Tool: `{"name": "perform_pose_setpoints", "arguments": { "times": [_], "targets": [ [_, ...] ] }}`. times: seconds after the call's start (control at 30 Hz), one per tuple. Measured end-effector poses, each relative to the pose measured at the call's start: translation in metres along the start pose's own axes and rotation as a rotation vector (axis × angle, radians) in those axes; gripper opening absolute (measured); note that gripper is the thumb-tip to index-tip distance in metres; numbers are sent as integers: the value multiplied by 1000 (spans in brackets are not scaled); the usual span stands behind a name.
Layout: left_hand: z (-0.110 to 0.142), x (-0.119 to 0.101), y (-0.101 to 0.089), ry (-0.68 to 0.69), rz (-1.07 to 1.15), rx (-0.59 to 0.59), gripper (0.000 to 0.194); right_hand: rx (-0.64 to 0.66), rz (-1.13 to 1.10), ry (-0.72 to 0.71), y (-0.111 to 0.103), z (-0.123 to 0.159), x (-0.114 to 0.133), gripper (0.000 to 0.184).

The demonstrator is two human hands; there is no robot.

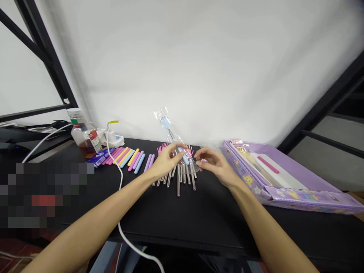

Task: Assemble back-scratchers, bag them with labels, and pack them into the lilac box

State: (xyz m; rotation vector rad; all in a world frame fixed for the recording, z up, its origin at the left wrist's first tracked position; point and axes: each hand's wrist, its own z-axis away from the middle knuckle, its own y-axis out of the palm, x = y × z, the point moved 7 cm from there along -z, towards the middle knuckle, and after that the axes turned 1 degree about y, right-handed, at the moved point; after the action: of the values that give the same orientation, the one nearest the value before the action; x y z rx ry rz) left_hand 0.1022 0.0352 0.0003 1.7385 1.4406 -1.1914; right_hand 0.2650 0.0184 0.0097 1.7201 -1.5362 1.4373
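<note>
A clear plastic bag with a light-blue back scratcher inside leans up towards the wall. My left hand is closed on the bag around its middle, thumb and fingers pinching it. At the bag's lower end, my right hand has its fingers curled in close to the thumb. A small pale purple piece shows at those fingers; its kind is unclear. Beneath my hands lie several metal rods with pink and yellow claw-shaped heads, partly hidden by my left hand.
Several pastel handles lie in a row on the black table. Left of them are a blue packet, a bottle of brown liquid and a power strip. A white cable crosses the table. At right stands a purple box.
</note>
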Motion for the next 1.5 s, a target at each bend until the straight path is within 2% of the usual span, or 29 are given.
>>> {"name": "perform_pose_setpoints", "arguments": {
  "times": [0.17,0.33,0.4,0.5,0.6,0.67,0.77,0.9,1.0,1.07,1.1,1.13,1.27,1.3,1.33,1.4,1.5],
  "targets": [
    [-1,1,-6,-42,151,-38,32,104,144,-81,2,3,8,21],
    [5,-5,6,9,22,71,31,-9,154,-105,3,-1,5,18],
    [8,-6,12,25,4,121,29,-78,110,-68,0,-3,2,23],
    [11,-10,14,65,-67,147,27,-104,-36,85,-1,-4,-9,33],
    [12,-14,13,115,-228,166,24,-20,-146,227,5,-1,-17,42],
    [10,-12,10,107,-281,149,27,27,-165,256,7,0,-17,46],
    [2,-3,-1,35,-120,17,37,105,-180,261,9,3,-14,48],
    [-6,17,-19,-120,189,-164,46,397,-143,382,23,15,-18,49],
    [-6,24,-24,-192,178,-192,47,566,-97,457,31,26,-20,47],
    [-4,26,-24,-199,104,-165,46,617,-63,478,33,28,-20,45],
    [-3,26,-23,-199,64,-143,44,592,-26,473,30,26,-20,42],
    [-2,27,-21,-204,25,-117,44,513,36,447,24,21,-21,37],
    [0,29,-14,-178,-155,-15,45,-83,551,202,-26,2,-18,20],
    [0,27,-12,-136,-211,12,47,-164,689,145,-34,1,-17,19],
    [0,25,-10,-82,-266,44,49,-185,801,101,-38,1,-19,21],
    [1,21,-5,11,-369,127,56,-109,941,54,-37,1,-28,33],
    [4,21,2,57,-453,233,60,3,1027,93,-35,3,-44,46]
  ]
}}
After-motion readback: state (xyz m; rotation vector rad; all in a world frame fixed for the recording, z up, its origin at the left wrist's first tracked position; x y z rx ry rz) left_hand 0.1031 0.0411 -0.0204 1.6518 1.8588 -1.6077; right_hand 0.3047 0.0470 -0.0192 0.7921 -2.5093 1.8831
